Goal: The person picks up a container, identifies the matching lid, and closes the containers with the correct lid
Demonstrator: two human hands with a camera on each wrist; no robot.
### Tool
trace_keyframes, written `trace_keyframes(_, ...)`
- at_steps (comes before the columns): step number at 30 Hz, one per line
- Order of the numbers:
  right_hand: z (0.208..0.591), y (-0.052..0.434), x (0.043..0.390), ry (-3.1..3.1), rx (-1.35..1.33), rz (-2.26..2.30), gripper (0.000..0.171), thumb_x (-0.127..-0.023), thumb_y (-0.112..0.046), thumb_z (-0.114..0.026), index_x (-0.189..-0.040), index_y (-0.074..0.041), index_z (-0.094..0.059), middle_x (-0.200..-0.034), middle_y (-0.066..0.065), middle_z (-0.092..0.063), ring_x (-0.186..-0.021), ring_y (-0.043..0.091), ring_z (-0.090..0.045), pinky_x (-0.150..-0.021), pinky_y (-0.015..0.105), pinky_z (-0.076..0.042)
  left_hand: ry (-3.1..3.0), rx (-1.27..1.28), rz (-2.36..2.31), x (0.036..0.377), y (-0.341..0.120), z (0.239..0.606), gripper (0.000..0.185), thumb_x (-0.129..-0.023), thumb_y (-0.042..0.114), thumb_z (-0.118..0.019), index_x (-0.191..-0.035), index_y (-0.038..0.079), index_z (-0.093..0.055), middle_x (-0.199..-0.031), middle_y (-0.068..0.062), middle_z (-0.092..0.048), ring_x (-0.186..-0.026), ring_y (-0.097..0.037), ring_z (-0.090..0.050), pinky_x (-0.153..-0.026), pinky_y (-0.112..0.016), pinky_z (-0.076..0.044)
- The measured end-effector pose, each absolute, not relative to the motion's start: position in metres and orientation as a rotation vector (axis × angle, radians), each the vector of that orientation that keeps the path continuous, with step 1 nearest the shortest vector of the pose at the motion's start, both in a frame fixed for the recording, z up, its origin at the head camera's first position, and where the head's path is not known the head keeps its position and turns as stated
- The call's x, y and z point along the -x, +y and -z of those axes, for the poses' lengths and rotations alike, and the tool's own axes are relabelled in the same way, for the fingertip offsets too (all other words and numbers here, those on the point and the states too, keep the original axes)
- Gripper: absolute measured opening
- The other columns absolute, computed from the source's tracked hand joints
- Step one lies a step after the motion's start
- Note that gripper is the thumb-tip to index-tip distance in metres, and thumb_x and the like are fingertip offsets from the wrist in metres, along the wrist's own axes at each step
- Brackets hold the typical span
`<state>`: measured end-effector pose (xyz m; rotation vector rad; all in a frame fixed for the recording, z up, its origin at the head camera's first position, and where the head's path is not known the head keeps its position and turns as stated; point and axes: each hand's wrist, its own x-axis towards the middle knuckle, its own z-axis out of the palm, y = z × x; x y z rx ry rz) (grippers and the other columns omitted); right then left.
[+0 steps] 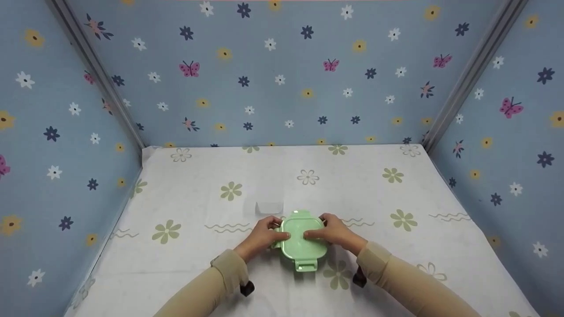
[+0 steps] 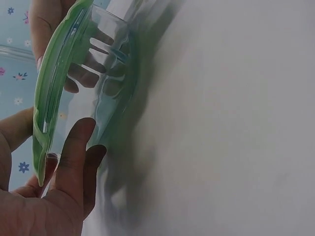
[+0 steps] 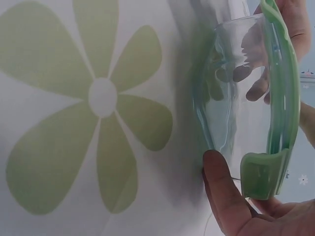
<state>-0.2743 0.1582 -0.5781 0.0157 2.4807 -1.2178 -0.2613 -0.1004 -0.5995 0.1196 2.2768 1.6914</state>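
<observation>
A small clear container (image 1: 303,246) with a pale green clip-on lid (image 1: 302,231) stands on the flowered tablecloth (image 1: 198,264), near its front middle. My left hand (image 1: 263,237) grips its left side, thumb lying on the lid. My right hand (image 1: 335,232) grips the right side the same way. In the left wrist view my left hand's fingers (image 2: 74,162) curl against the clear wall (image 2: 106,88) under the lid's rim (image 2: 47,108). In the right wrist view my right thumb (image 3: 224,191) touches the clear wall (image 3: 231,98) beside a lid clip (image 3: 263,174).
A faint clear rectangular thing (image 1: 269,208) lies on the cloth just behind the container. Blue flowered walls (image 1: 282,79) close the table in at the back and on both sides. Bare cloth stretches to the left, right and rear.
</observation>
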Motion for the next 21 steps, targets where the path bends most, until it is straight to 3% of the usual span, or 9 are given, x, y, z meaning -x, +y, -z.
trace_keyframes(8,0.5796,0.1537,0.2741,2.504,-0.036,1.2,0.07,-0.08,-0.048,-0.096,-0.122,-0.003,-0.063,-0.106,0.011,-0.069,-0.085,0.021,-0.064,-0.066,0.029,-0.053,2.276,-0.115,-1.701,0.2627,-0.0994,0.6012,0.041,-0.087,0.017,-0.087,-0.12,0.001,-0.069,-0.115,-0.009,-0.068,-0.108,-0.021,-0.059,-0.091,-0.03,-0.048)
trace_keyframes(13,0.5827,0.1531,0.2762,2.508,-0.012,1.206,0.068,-0.082,-0.048,-0.094,-0.121,-0.002,-0.063,-0.106,0.011,-0.069,-0.086,0.021,-0.064,-0.068,0.03,-0.053,2.261,-0.113,-1.708,0.2621,-0.0994,0.6011,0.042,-0.088,0.018,-0.087,-0.121,0.001,-0.068,-0.112,-0.008,-0.067,-0.103,-0.019,-0.058,-0.083,-0.027,-0.048)
trace_keyframes(17,0.5854,0.1524,0.2787,2.513,0.014,1.197,0.074,-0.083,-0.049,-0.092,-0.129,0.001,-0.063,-0.114,0.014,-0.072,-0.096,0.023,-0.067,-0.081,0.036,-0.059,2.25,-0.106,-1.712,0.261,-0.0996,0.6014,0.044,-0.088,0.019,-0.086,-0.124,0.0,-0.067,-0.114,-0.01,-0.066,-0.1,-0.02,-0.057,-0.073,-0.026,-0.049)
trace_keyframes(21,0.5843,0.1513,0.281,2.503,0.021,1.17,0.085,-0.083,-0.049,-0.092,-0.141,0.005,-0.059,-0.128,0.019,-0.071,-0.113,0.029,-0.068,-0.101,0.048,-0.058,2.252,-0.083,-1.713,0.2601,-0.0985,0.601,0.044,-0.089,0.02,-0.086,-0.124,0.001,-0.067,-0.114,-0.011,-0.066,-0.099,-0.02,-0.056,-0.071,-0.026,-0.048)
